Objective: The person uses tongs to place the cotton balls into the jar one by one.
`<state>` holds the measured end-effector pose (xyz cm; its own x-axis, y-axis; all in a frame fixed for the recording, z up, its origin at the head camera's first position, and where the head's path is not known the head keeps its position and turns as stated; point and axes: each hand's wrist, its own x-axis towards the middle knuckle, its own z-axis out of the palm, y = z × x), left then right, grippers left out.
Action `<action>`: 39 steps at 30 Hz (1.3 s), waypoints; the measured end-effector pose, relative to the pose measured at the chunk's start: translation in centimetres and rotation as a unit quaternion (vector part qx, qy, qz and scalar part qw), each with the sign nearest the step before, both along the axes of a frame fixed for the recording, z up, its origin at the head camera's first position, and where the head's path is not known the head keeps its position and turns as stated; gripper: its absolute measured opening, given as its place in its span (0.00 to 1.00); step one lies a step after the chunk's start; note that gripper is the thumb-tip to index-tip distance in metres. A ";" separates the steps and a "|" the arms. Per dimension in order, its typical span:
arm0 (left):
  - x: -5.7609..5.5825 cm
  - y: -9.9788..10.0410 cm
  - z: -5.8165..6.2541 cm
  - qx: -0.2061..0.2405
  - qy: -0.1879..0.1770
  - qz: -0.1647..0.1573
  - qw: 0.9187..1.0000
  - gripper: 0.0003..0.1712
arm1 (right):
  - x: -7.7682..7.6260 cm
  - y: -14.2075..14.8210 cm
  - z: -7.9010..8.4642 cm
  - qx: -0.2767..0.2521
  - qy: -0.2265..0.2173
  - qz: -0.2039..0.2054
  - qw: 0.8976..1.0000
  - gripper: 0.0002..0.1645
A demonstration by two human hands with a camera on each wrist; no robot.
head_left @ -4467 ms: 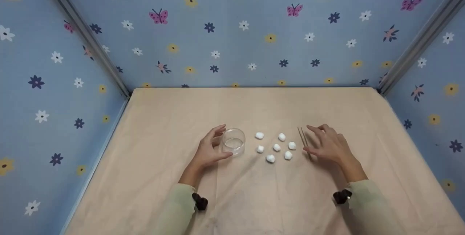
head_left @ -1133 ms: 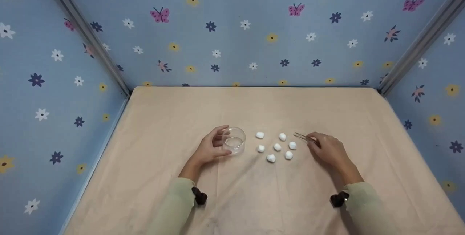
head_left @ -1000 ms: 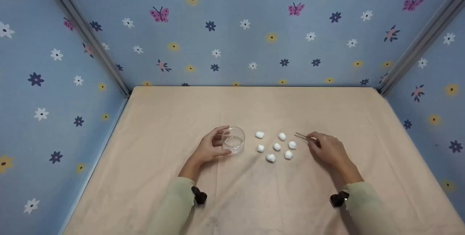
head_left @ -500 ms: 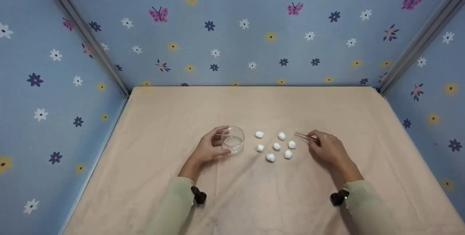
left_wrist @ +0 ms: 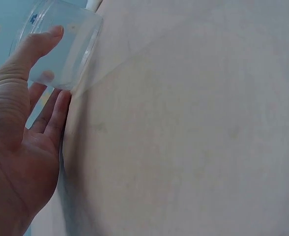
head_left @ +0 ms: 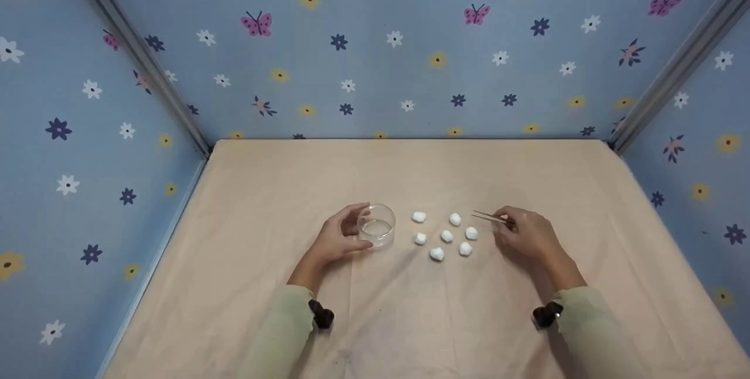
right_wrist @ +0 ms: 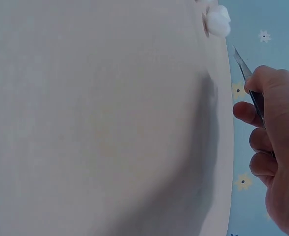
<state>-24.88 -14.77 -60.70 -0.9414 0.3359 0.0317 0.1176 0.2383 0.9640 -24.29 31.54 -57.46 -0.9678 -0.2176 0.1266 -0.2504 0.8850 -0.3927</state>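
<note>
My left hand (head_left: 338,238) holds a clear round plastic jar (head_left: 384,235) by its left side, thumb at the front and fingers behind. In the left wrist view the thumb lies across the jar's (left_wrist: 73,54) see-through wall. Between thumb and curled fingers of my right hand (head_left: 530,235) are metal tweezers (head_left: 487,215), their two tips apart and pointing left. Several white cotton balls (head_left: 446,236) lie loosely grouped between the jar and the tweezers. The tweezer tips stay just off the nearest balls. In the right wrist view one cotton ball (right_wrist: 218,22) shows beyond the tweezers (right_wrist: 243,64).
A pale beige cloth (head_left: 398,320) with creases covers the table. Blue flowered panels (head_left: 375,74) rise behind it and at both sides, with grey corner posts (head_left: 137,54) at the left and right. Black wrist cameras (head_left: 321,315) sit at both sleeve cuffs.
My right hand has picked up the tweezers from the cloth and turned their tips leftward, then raised them slightly. My left hand has settled round the jar. The cotton balls stay put.
</note>
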 end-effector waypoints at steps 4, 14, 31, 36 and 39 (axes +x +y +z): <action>0.1 0.0 -0.1 0.000 -0.007 0.011 1.000 0.51 | -0.1 -0.5 0.2 0.001 -0.003 -0.003 1.000 0.13; 0.0 -0.1 -0.2 0.006 -0.002 0.000 1.000 0.52 | 0.0 -1.3 0.1 -0.002 0.025 0.022 0.999 0.11; 0.1 0.1 -0.2 0.000 -0.016 0.005 1.000 0.52 | 0.0 -2.7 0.4 0.000 0.034 0.046 0.998 0.11; 0.0 0.1 -0.1 0.000 -0.017 0.007 1.000 0.52 | -0.2 -2.9 0.2 0.003 0.035 0.050 0.998 0.11; 0.0 0.1 -0.1 0.003 -0.014 0.006 1.000 0.52 | -0.3 -3.0 0.2 0.003 0.034 0.053 0.998 0.11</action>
